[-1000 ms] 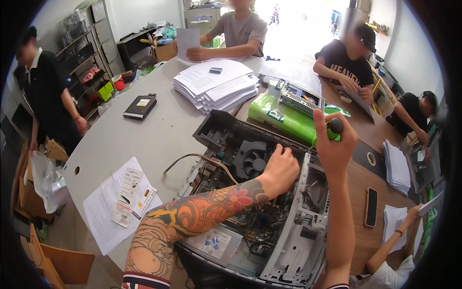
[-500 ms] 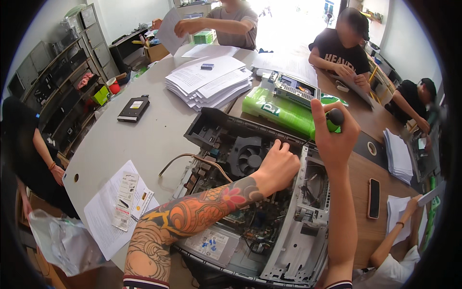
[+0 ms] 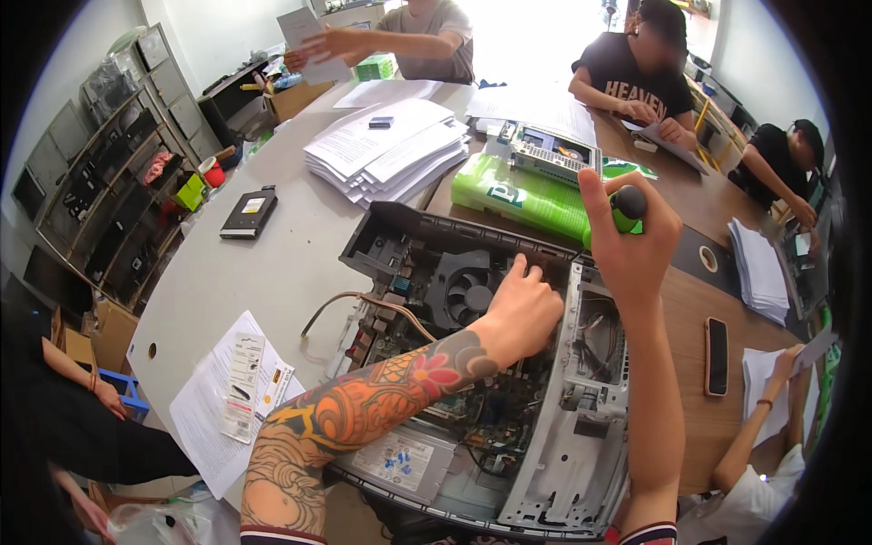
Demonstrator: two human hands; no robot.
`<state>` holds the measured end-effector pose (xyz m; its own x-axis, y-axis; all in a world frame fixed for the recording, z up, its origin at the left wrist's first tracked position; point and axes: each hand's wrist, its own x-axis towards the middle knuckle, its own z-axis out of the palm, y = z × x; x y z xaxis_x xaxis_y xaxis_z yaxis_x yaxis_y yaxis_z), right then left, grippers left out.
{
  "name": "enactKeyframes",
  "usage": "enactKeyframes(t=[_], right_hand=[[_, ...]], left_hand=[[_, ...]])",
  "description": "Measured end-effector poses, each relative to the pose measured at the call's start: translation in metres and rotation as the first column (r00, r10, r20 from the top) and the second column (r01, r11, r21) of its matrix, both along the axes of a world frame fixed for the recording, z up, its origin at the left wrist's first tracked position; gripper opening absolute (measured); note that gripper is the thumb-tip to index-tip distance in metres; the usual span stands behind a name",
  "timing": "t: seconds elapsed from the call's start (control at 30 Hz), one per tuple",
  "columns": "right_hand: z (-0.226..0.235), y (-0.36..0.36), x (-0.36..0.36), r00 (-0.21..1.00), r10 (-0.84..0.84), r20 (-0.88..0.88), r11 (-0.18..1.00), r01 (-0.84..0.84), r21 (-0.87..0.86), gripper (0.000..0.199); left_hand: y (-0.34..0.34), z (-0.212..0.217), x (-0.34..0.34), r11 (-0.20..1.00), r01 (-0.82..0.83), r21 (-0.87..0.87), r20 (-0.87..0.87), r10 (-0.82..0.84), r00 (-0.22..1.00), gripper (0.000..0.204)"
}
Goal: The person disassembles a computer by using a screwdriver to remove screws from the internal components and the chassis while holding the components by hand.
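Observation:
An opened desktop computer case [image 3: 536,481] lies before me with its inside bare, showing a black fan [image 3: 468,295] and circuit boards. Reaching in beside the fan, my left hand [image 3: 522,313] has its fingers curled down by the case's far inner side. The fingertips are partly hidden, and I cannot make out what they hold. My right hand [image 3: 640,254] is wrapped round a screwdriver [image 3: 629,207] with a black and green handle, thumb raised, above the case's far right corner. Its tip is hidden from view.
Stacked papers [image 3: 386,150], a black drive [image 3: 248,213] and a blister pack [image 3: 243,386] on sheets lie leftward. Beyond the case is a green package [image 3: 518,197] with a metal drive unit [image 3: 549,150] on top. A phone [image 3: 717,356] rests rightward. Several people surround the table.
Both my hands stay in almost the same place, the right still gripping the screwdriver. The view has shifted slightly. At left, a person and a plastic bag have moved lower; across the table, a person's paper moved.

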<state>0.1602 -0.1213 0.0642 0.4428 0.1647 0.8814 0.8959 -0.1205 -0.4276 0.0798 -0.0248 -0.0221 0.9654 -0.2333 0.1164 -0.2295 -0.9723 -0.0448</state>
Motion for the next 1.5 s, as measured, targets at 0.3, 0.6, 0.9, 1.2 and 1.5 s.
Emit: enactKeyframes(t=[0.3, 0.6, 0.9, 1.2, 1.5], right_hand=[[0.002, 0.002, 0.001, 1.000, -0.006, 0.002, 1.000, 0.006, -0.019, 0.036], [0.000, -0.010, 0.008, 0.999, -0.035, -0.023, 0.999, 0.035, -0.026, 0.033], [-0.009, 0.003, 0.008, 1.000, -0.008, -0.011, 0.998, 0.007, -0.069, 0.034], [-0.014, 0.001, 0.013, 0.995, 0.028, -0.092, 0.996, -0.035, -0.079, 0.032], [-0.017, 0.003, 0.011, 0.995, 0.026, -0.100, 0.996, -0.034, -0.080, 0.032]], left_hand=[[-0.001, -0.014, 0.003, 0.997, -0.059, 0.053, 0.210, 0.047, 0.977, 0.026], [-0.016, -0.015, 0.011, 0.995, -0.072, 0.065, 0.223, 0.055, 0.973, 0.027], [-0.007, -0.015, 0.006, 0.997, -0.067, 0.049, 0.137, 0.060, 0.989, 0.027], [-0.007, -0.014, 0.014, 0.986, -0.045, 0.161, 0.119, 0.026, 0.993, 0.036], [-0.003, -0.020, 0.005, 0.991, -0.051, 0.123, 0.144, 0.033, 0.989, 0.036]])
